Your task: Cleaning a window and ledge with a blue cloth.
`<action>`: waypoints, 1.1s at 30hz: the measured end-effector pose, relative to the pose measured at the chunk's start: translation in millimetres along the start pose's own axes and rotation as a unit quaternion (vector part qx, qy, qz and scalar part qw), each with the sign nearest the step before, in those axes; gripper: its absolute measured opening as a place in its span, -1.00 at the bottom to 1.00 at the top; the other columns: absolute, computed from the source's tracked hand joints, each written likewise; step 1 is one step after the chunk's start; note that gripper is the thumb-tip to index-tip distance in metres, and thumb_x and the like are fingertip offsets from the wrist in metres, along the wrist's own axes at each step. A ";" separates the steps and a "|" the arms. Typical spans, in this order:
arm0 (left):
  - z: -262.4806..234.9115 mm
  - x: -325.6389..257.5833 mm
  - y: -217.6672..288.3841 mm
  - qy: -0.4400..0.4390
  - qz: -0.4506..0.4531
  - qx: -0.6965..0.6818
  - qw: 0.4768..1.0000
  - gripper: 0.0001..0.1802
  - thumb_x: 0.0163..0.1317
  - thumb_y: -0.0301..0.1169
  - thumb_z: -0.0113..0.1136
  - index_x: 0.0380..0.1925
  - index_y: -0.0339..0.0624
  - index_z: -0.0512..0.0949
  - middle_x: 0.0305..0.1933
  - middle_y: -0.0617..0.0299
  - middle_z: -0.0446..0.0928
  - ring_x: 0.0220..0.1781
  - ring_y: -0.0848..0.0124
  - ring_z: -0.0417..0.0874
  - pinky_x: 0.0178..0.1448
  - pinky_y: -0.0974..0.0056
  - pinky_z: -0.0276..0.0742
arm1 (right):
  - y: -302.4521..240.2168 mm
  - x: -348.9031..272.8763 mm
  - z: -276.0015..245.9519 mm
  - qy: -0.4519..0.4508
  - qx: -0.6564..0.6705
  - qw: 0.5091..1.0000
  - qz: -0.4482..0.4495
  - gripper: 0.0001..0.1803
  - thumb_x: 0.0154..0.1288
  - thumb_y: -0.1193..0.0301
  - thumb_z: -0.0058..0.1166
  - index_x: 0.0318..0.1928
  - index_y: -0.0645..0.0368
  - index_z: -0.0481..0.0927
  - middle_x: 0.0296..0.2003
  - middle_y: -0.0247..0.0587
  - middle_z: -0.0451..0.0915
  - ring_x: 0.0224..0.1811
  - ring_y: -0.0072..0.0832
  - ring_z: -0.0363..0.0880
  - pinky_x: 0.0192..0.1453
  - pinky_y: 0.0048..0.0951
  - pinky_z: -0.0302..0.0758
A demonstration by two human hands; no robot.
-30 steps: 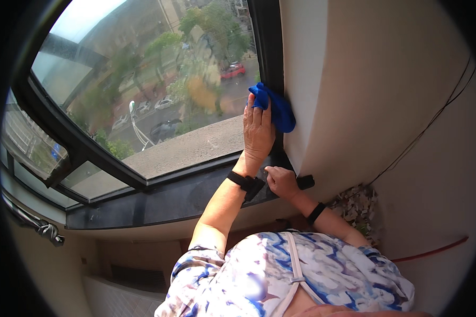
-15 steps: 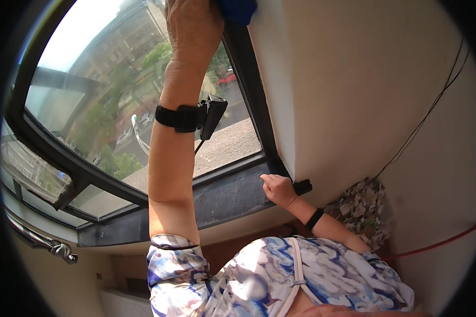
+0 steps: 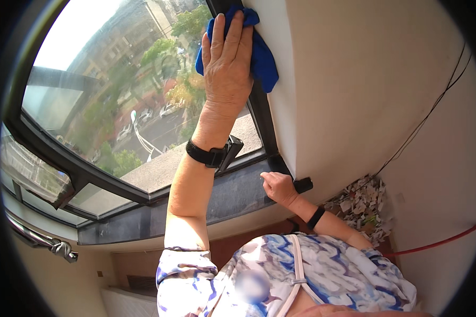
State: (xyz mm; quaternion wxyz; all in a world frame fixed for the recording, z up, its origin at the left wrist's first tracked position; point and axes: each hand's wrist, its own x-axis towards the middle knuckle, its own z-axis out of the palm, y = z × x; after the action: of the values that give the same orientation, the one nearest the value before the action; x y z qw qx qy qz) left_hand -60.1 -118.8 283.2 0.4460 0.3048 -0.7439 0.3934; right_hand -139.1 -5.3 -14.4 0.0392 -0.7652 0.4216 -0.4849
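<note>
My left hand (image 3: 229,66) is raised against the upper right of the window pane (image 3: 132,100), fingers flat and pressing a blue cloth (image 3: 264,63). The cloth bunches under the fingers and spills across the dark window frame (image 3: 262,113) toward the wall. Down at the sill's right end, my right hand (image 3: 279,188) is closed, its fingers curled by the frame's lower corner. What it holds, if anything, is hidden. A small dark device (image 3: 303,185) sits at the right wrist, and a black strap (image 3: 206,155) with another device circles the left one.
A dark sill (image 3: 217,206) runs below the glass. At right is a pale wall (image 3: 365,95) with thin black cables (image 3: 426,113). A bag of paper scraps (image 3: 362,208) stands below, beside a red rod (image 3: 439,243). A metal rail (image 3: 42,240) lies at the left.
My left hand and the blue cloth have moved down and to the right along the frame, and more of the cloth shows. My right hand has stayed in place.
</note>
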 end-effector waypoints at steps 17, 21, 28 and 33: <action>-35.9 -41.1 -27.7 0.089 -0.047 0.042 0.994 -0.51 -0.11 -0.66 0.23 -0.12 0.04 0.66 0.00 0.31 0.60 0.03 0.19 0.57 0.07 0.21 0.56 | 8.0 0.1 0.0 -0.008 -0.026 1.000 -0.011 -0.82 0.05 0.51 0.10 -0.26 0.21 0.57 -0.52 -0.18 0.54 -0.43 -0.27 0.60 -0.37 -0.30 0.55; -27.8 7.7 -43.2 0.176 -0.038 0.121 0.976 -0.51 -0.09 -0.62 0.24 -0.10 0.06 0.65 -0.01 0.34 0.60 0.02 0.20 0.53 0.08 0.20 0.49 | 4.4 2.5 -3.5 -0.020 -0.029 0.999 -0.007 -0.82 0.06 0.52 0.09 -0.26 0.20 0.57 -0.52 -0.18 0.54 -0.44 -0.27 0.60 -0.36 -0.30 0.55; 15.0 -39.0 -2.1 0.114 -0.072 -0.026 0.991 -0.50 0.02 -0.54 0.17 0.07 -0.23 0.53 0.07 0.04 0.56 0.13 0.04 0.51 0.19 0.03 0.42 | 3.2 3.2 -1.3 -0.015 -0.020 1.000 -0.002 -0.82 0.06 0.52 0.09 -0.26 0.21 0.57 -0.51 -0.16 0.55 -0.44 -0.24 0.60 -0.36 -0.29 0.55; 13.5 -72.4 34.4 0.096 -0.135 -0.114 0.980 -0.39 0.08 -0.36 0.29 0.12 -0.45 0.43 0.07 -0.17 0.53 0.14 -0.07 0.49 0.22 0.04 0.40 | 4.0 2.8 -5.2 -0.015 -0.023 1.000 -0.006 -0.82 0.05 0.53 0.09 -0.26 0.21 0.57 -0.49 -0.13 0.56 -0.43 -0.24 0.60 -0.35 -0.30 0.56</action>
State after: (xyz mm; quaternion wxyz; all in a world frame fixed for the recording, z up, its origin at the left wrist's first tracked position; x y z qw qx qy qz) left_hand -63.3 -105.5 203.1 0.5958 0.3104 -0.6899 0.2696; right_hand -145.1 -8.0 -11.5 0.0251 -0.7752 0.4277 -0.4642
